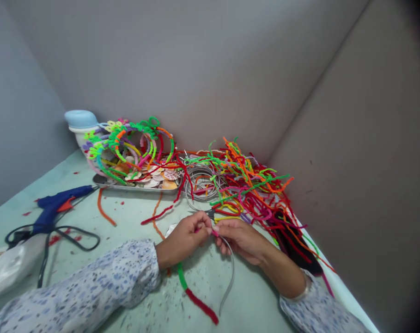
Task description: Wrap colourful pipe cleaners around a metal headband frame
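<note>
My left hand [189,237] is closed in a pinch on a thin grey wire, part of it wrapped in fuzzy pipe cleaner. Its wrapped end [201,304], green and then dark red, hangs below my left wrist. Close against it, my right hand [243,238] pinches the same piece, where a short bit of pink pipe cleaner [215,233] shows between the fingertips. From there the bare grey wire [232,273] curves down toward the table. My fingers hide most of the pink part. Just beyond my hands lie scissors [227,213] with red and yellow handles.
A metal tray [136,187] holds shells and colourful pipe-cleaner hoops [140,138], beside a white cup with a blue lid [81,119]. A coil of wire [203,182] and a heap of pipe cleaners [258,185] lie right. A blue glue gun [53,206] with its cord rests left.
</note>
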A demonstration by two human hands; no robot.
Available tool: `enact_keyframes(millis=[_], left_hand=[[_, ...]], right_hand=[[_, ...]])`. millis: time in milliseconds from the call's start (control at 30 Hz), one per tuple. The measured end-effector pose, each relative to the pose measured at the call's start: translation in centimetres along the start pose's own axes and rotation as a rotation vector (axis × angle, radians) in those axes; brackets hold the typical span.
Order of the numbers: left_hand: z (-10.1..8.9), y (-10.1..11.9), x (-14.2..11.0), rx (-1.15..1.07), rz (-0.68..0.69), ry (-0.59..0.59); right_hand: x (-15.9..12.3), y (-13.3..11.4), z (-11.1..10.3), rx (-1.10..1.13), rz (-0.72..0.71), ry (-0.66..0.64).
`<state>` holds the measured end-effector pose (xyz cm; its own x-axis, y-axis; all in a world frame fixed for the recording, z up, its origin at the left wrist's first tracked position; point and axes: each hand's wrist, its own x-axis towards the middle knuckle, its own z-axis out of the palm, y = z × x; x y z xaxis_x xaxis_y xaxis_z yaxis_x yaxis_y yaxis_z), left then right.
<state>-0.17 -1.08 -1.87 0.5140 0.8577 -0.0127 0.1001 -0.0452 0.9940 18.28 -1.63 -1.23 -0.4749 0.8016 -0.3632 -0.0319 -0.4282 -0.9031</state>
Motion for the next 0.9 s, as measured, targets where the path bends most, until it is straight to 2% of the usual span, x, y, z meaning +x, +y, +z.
enact_keyframes(millis=[167,267,333,467,533,600,767,900], left_hand=[[0.0,-0.1,0.0,-0.017,-0.027,-0.014],[0.0,-0.2,0.1,-0.047,-0.041,-0.016],[0.0,-0.2,0.2,-0.084,-0.051,-0.009],[-0.1,0.0,0.3,-0.128,-0.091,-0.004],[-0.1,0.2,0.3,-0.138,-0.112,-0.009],[-0.1,0.3,0.3,-0.139,-0.125,-0.011],[-0.1,0.5,0.4,-0.120,-0.131,-0.013],[-0.1,0.6,0.4,-0.110,-0.139,-0.011]], right_hand=[[-0.2,-0.5,0.2,-0.213,-0.015,-0.002],[-0.3,-0.6,0.6,-0.408,-0.088,0.032],[-0.4,-0.4,0.8,-0.649,-0.212,0.105],[-0.7,0.3,1.3,-1.310,-0.547,0.297],[-0.8,0.5,1.4,-1.506,-0.632,0.333],[-0.9,0.4,1.5,-1.576,-0.645,0.332],[-1.1,-0.3,1.3,-1.506,-0.594,0.262],[-1.1,-0.2,1.5,-1.616,-0.651,0.358]])
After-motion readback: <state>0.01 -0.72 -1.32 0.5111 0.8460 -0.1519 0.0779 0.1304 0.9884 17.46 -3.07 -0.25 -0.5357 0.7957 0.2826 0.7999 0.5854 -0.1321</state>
